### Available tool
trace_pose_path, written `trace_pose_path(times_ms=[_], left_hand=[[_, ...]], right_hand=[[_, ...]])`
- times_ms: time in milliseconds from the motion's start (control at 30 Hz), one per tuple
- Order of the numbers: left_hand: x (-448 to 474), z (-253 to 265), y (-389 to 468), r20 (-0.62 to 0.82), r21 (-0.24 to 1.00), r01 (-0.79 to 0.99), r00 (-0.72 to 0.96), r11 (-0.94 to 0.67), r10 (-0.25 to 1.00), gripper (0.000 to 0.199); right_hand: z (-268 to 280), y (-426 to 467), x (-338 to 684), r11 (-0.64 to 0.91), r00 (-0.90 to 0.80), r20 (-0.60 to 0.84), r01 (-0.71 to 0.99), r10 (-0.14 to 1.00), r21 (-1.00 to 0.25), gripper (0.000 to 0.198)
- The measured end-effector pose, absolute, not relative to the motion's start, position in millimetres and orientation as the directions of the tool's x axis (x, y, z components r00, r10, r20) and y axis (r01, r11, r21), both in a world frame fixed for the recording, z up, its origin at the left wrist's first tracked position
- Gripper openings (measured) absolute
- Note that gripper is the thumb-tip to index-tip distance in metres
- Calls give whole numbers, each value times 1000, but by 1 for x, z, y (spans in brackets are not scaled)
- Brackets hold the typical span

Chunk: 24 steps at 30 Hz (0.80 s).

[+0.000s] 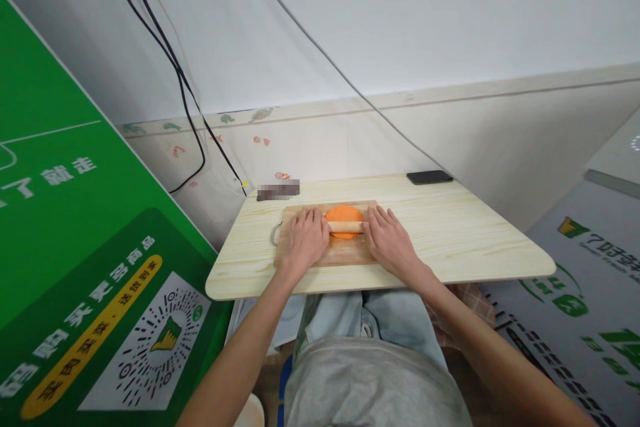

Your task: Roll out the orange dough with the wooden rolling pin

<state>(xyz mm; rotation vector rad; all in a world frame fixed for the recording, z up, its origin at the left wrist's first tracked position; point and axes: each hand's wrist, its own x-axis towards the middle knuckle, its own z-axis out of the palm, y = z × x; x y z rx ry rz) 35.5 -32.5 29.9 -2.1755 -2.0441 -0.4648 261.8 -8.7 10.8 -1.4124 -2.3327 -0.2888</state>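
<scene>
A wooden rolling pin lies across a flat, round sheet of orange dough on a wooden cutting board. My left hand rests over the pin's left end, fingers pointing away from me and bent over it. Over the right end is my right hand, its fingers also reaching forward. Both palms cover the pin's ends, so those ends are hidden. The dough shows in front of and behind the pin, between the two hands.
The board sits on a pale wood-grain table, its metal ring handle at the left. At the back lie a black phone and a dark blurred item. A grey cable runs down the wall. A green panel stands left.
</scene>
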Motion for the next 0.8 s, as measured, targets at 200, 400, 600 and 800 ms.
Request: trace_pose_path(times_ms=[200,400,600,800], left_hand=[[26,34,-22,240,82,988,107,-130,965,57],[19,41,21,136,43,983,171,-178,976,64],[25,48,59,-24,102,990,97,-94,995,75],[23,44,60,3,97,988,117,-117,993,74]], right_hand=[[18,3,263,491,-458,372,871,808,7,64],[31,40,265,489,-477,289,872,830,36,66],[35,85,266,465,-452,133,881,882,-92,84],[26,98,267,396,-385,95,904,918,-162,86]])
